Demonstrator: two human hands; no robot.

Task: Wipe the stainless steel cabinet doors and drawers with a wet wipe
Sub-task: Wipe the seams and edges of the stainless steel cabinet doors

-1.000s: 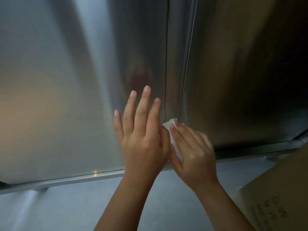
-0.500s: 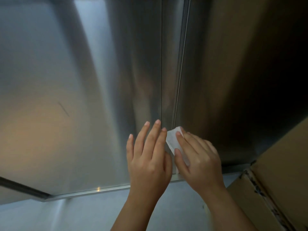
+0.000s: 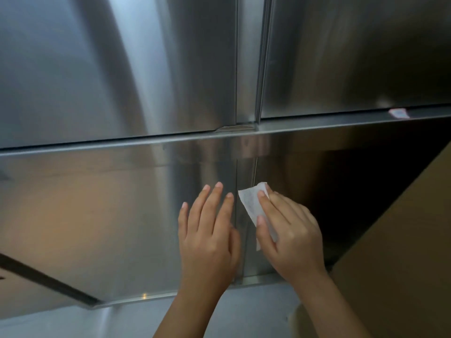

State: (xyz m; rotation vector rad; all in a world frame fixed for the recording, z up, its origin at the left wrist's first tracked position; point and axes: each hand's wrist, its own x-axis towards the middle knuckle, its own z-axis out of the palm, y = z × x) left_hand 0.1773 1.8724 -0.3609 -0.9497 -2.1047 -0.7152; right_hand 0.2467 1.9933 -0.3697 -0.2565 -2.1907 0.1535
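Observation:
Two lower stainless steel cabinet doors meet at a vertical seam [image 3: 236, 215]. My left hand [image 3: 210, 240] lies flat with straight fingers on the left lower door [image 3: 97, 215], just left of the seam. My right hand [image 3: 290, 232] presses a folded white wet wipe [image 3: 251, 203] against the edge of the right lower door [image 3: 305, 172], with thumb and fingers over it. Above a horizontal rail [image 3: 170, 140] are the upper left door [image 3: 109, 69] and the upper right door [image 3: 353, 57].
A brown cardboard box [image 3: 402, 252] stands close on the right, covering part of the right lower door. A small pinkish scrap [image 3: 399, 113] sits on the rail at the far right. Grey floor [image 3: 231, 315] shows below the doors.
The view has tilted up, bringing the rail and the upper doors into sight. Both hands stay by the seam; the wipe has slid slightly along the right door's edge.

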